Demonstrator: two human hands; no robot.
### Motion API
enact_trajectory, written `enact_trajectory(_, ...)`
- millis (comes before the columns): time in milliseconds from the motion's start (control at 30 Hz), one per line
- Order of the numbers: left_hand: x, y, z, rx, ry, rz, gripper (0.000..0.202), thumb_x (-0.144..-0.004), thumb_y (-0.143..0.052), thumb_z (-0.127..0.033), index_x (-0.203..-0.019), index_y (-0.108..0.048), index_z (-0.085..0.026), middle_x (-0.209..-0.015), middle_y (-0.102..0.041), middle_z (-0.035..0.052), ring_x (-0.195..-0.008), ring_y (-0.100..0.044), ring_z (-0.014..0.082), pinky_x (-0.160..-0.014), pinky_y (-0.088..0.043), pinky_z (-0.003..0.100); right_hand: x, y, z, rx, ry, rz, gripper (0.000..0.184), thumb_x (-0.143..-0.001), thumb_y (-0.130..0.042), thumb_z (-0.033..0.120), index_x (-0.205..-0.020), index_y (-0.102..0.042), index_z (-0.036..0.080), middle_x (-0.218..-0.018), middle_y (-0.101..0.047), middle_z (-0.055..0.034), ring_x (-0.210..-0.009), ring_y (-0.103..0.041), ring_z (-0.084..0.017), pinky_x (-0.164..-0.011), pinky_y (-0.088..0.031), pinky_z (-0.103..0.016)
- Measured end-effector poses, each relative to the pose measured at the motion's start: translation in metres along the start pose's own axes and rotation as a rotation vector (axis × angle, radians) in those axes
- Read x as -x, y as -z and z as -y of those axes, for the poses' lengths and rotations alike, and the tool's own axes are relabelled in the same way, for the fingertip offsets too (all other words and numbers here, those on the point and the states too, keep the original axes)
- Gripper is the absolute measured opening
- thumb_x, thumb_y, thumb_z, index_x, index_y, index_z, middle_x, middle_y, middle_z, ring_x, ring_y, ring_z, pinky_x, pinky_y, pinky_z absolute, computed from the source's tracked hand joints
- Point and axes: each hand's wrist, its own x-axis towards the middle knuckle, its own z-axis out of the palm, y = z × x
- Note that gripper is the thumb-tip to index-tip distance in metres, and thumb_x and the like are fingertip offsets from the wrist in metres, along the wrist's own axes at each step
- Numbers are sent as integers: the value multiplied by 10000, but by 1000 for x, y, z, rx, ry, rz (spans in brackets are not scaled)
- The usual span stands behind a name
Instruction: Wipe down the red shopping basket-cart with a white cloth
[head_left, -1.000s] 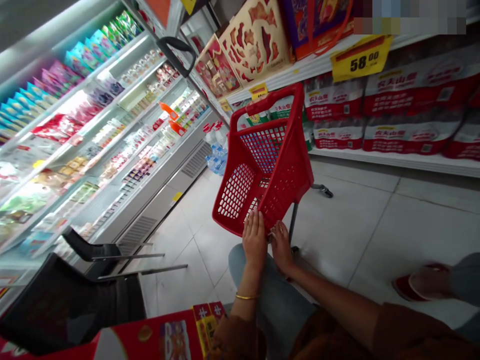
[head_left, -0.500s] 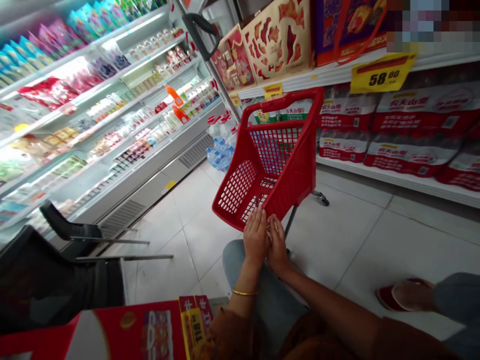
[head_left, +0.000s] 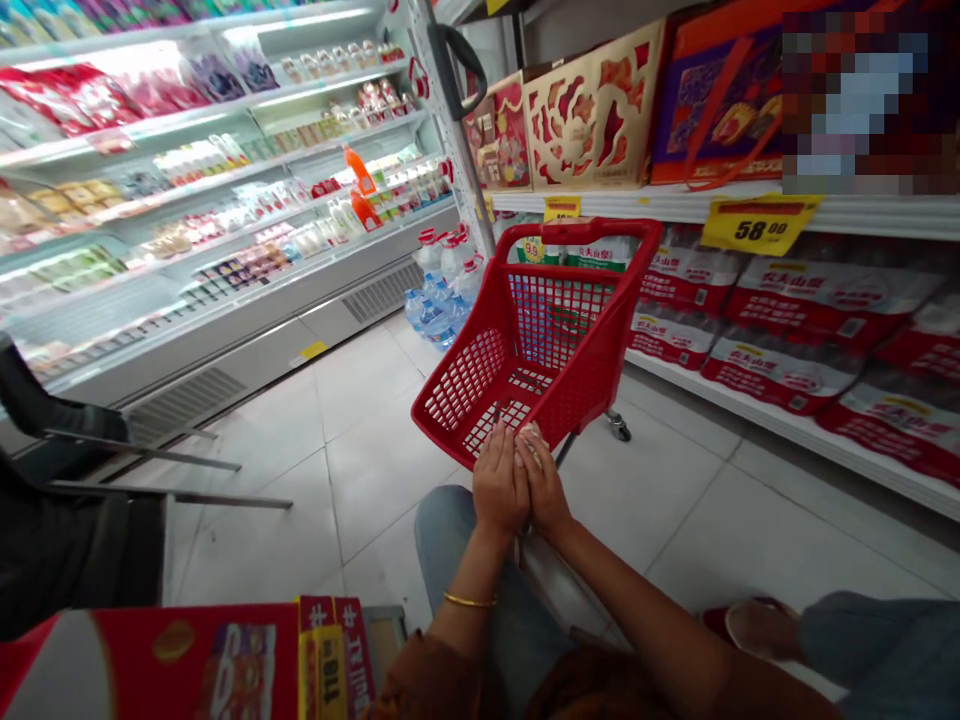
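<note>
Supermarket aisle (head_left: 255,530), red shopping cart (head_left: 559,320), open hands (head_left: 501,482) now touching on its rim (head_left: 450,445)

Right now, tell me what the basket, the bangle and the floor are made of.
The basket looks like glossy moulded red plastic: its mesh is smooth and seamless. The bangle looks like polished gold-coloured metal, plating possible. The floor looks like pale glazed tile, with grout lines and a sheen.
</note>
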Motion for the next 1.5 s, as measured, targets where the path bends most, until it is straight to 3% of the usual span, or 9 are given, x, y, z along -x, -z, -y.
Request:
enact_trajectory(100,0,-4,-3,-13,12,-29,533,-984,-274,-345,-1349,-472,-11,-1388,-506,259,-1383,-388,273,-1104,-391,480,-3,0,-4,-92,-110,34,423,-1007,-321,304,-1415,-434,295,-1440,-472,-66,-1444,-284,-224,-1178,-314,-513)
enact_trajectory(233,0,-5,-7,5,79,-82,617,-989,-247,-411,-1389,-398,34,-1433,-430,297,-1411,-333,295,-1118,-366,482,-9,4,-1,-161,-178,65,401,-1006,-334,348,-1364,-499,272,-1425,-497,-70,-1443,-288,-211,-1167,-348,-460)
enact_trajectory(533,8,-3,-12,29,194,-125,599,-982,-321,-333,-1490,-211,-35,-1526,-286,265,-1436,-272,302,-1117,-360,518,-26,24,2,-71,47,244,417,-997,-378,288,-1408,-446,288,-1433,-508,-53,-1409,-358,-219,-1131,-395,-479)
enact_trajectory(700,6,-5,-10,-76,179,-122,582,-970,-356,-312,-1456,-280,-1,-1450,-406,292,-1404,-342,316,-1075,-409,512,-35,30,-3,136,262,290,446,-999,-363,224,-1443,-393,244,-1368,-562,-92,-1374,-414,-218,-1104,-436,-471)
enact_trajectory(800,6,-6,-8,-144,167,-93,552,-965,-365,-313,-1427,-342,-11,-1402,-476,283,-1350,-431,317,-1038,-441,491,-39,36,-5,275,424,288,443,-978,-405,154,-1415,-439,210,-1313,-604,-100,-1382,-400,-225,-1115,-423,-462)
enact_trajectory(900,6,-6,-9,-179,175,-63,544,-963,-368,-335,-1401,-380,-12,-1374,-510,279,-1290,-502,313,-1007,-459,471,-43,43,-6,375,522,312,421,-970,-422,136,-1378,-487,213,-1300,-615,-100,-1395,-375,-251,-1134,-357,-542)
enact_trajectory(1133,5,-4,-10,-182,162,-50,468,-969,-356,-377,-1253,-519,-42,-1193,-652,217,-1112,-603,288,-961,-461,442,-62,51,-8,419,626,290,402,-956,-451,160,-1352,-500,108,-1184,-644,-154,-1309,-458,-276,-1050,-472,-507)
enact_trajectory(1333,4,-4,-11,-187,182,-76,410,-979,-325,-405,-1120,-566,-104,-1008,-684,143,-929,-616,258,-891,-457,412,-75,56,-6,467,608,365,389,-939,-412,174,-1298,-558,141,-1149,-648,-140,-1202,-523,-260,-1030,-485,-513)
enact_trajectory(1500,5,-6,-10,-231,183,-78,388,-968,-362,-414,-1055,-578,-104,-866,-661,112,-841,-586,255,-841,-451,398,-85,64,-8,512,608,342,396,-897,-412,124,-1254,-583,132,-1140,-648,-135,-1194,-524,-261,-1032,-484,-510)
